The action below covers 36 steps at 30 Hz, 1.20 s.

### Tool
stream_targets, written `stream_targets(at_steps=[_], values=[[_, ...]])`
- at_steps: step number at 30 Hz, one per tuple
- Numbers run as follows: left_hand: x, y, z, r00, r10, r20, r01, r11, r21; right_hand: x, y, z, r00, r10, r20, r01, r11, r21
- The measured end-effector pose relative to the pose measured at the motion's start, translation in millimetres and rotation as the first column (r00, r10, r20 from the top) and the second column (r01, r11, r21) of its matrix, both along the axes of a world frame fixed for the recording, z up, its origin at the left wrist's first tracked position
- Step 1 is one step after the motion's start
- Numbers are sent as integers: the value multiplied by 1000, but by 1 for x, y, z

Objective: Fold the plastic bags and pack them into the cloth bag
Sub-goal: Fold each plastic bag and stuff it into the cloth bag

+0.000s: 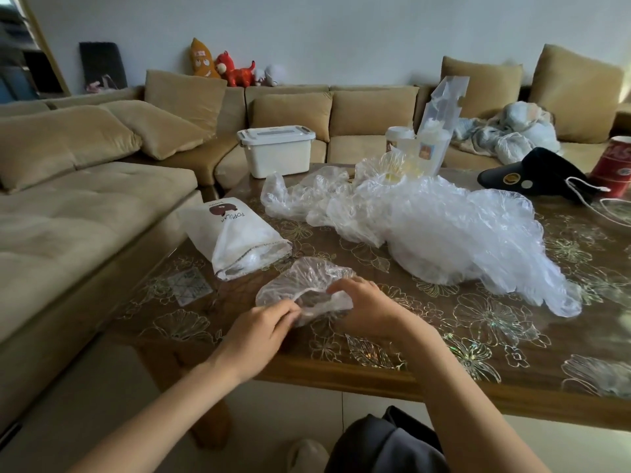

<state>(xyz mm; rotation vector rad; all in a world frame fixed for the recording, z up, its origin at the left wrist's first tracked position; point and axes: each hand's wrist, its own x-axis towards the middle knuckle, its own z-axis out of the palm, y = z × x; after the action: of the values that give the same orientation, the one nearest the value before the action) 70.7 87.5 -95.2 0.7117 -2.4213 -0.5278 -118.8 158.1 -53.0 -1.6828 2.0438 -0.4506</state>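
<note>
A small crumpled clear plastic bag (307, 285) lies on the table near its front edge. My left hand (263, 331) pinches its near left edge with curled fingers. My right hand (365, 307) grips the bag's right side, fingers curled over the plastic. A white cloth bag (235, 233) with a brown bear print lies just behind to the left, its open mouth facing me, with plastic visible inside. A big heap of loose clear plastic bags (426, 230) covers the middle of the table.
The wooden table (375, 373) has a flowered clear cover. A white lidded box (278, 150), cups, a tall clear package (440, 121), a black cap (532, 175) and a red can (614, 167) stand at the back. A tan sofa (85, 186) wraps the left and rear.
</note>
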Motion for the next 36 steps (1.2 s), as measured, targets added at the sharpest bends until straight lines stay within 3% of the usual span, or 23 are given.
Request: stream_targets(at_steps=[2,4,6,9,12,15,17,20,23,26,29,31,33,36], values=[[10,-1,6,999,3,-41,0,998,56,9,-2,-10,984,18,-177,-26,999,-45],[23,-4,7,1000,-7,-27,9,998,66,15,-3,-15,969,-10,-245,-39,980,-193],[32,0,14,999,-16,49,13,999,53,15,-4,-13,976,-37,-213,-20,966,-258],[36,8,12,962,47,269,-44,999,-19,14,-7,-7,996,-42,-73,28,983,-180],[37,5,-3,990,44,132,-36,997,-66,12,-5,-7,1000,16,16,-16,1000,-3],[43,-5,-4,996,77,35,-81,987,138,-2,-2,-4,998,41,52,-46,995,90],[42,-8,-1,996,86,4,-84,968,236,-10,-1,-1,990,-29,140,19,997,73],[32,-13,-1,971,236,-42,-219,944,247,-13,-9,-5,956,-217,200,214,976,37],[17,-18,-5,883,466,58,-470,878,95,-5,-22,-16,928,-346,138,345,938,33],[3,-20,-7,760,620,193,-620,781,-68,4,-31,-26,891,-450,50,451,893,6],[-9,-21,-3,646,693,319,-664,717,-212,9,-33,-27,863,-502,-57,500,865,-37],[-15,-23,-2,615,696,370,-640,715,-281,12,-32,-27,851,-508,-131,505,861,-56],[-18,-26,-2,644,676,359,-637,733,-238,15,-31,-29,846,-492,-207,481,870,-104],[-21,-33,-6,664,683,305,-716,698,-3,19,-26,-35,848,-472,-240,445,881,-160]])
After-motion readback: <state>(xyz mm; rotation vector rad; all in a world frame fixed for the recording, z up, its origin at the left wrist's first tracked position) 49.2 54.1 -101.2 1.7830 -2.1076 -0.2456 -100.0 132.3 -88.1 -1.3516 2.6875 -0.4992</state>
